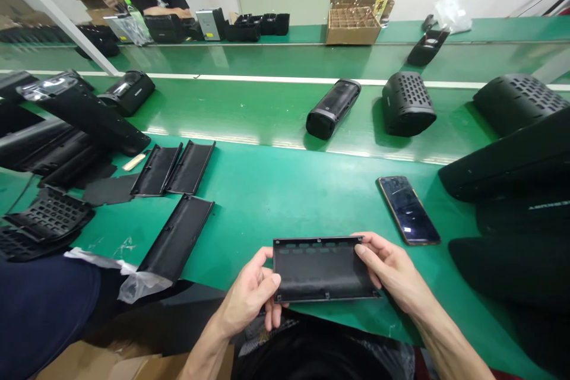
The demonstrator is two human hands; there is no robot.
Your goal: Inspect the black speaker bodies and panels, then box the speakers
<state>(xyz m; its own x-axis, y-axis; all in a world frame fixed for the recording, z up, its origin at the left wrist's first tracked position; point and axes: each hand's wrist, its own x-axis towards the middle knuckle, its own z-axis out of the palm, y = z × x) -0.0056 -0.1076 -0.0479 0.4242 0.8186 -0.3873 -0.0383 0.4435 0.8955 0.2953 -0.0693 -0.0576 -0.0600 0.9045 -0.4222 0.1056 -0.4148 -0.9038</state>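
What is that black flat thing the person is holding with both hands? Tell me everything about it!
The black panel is a thin rectangle that looks like matte plastic, with a low raised rim and small notches or tabs along its top and bottom edges. Its hollow inner side faces up toward the camera. It is held roughly level just above the near edge of the green table. The left hand pinches its left end and the right hand pinches its right end. Nothing else touches it.
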